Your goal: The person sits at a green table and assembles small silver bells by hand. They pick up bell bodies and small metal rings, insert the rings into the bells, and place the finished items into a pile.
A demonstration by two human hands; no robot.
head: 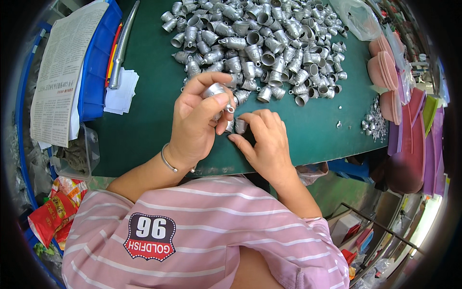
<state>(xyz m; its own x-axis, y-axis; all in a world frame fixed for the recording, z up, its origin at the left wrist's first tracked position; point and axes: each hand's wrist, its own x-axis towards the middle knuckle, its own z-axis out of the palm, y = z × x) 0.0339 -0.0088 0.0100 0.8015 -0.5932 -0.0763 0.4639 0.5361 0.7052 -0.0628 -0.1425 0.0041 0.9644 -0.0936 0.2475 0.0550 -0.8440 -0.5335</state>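
My left hand [196,119], raised over the table, pinches a small silver-grey metal bell [215,90] between thumb and fingers. A tiny loop sticks out at the bell's end, near my thumb tip. More grey metal shows under that thumb, partly covered by the fingers. Low at the table's near side, my right hand [265,139] has thumb and forefinger around another metal bell [240,126]. A further metal piece [229,126] sits beside it, half hidden by my left fingers. Beyond both hands spreads a large heap of similar bells [253,37].
The green tabletop [144,144] carries a tapered metal rod [121,50], white paper slips [122,92] and a blue bin [99,68] at left. On the right are small metal bits [375,123], pink bowls [382,70] and a clear plastic bag [355,18].
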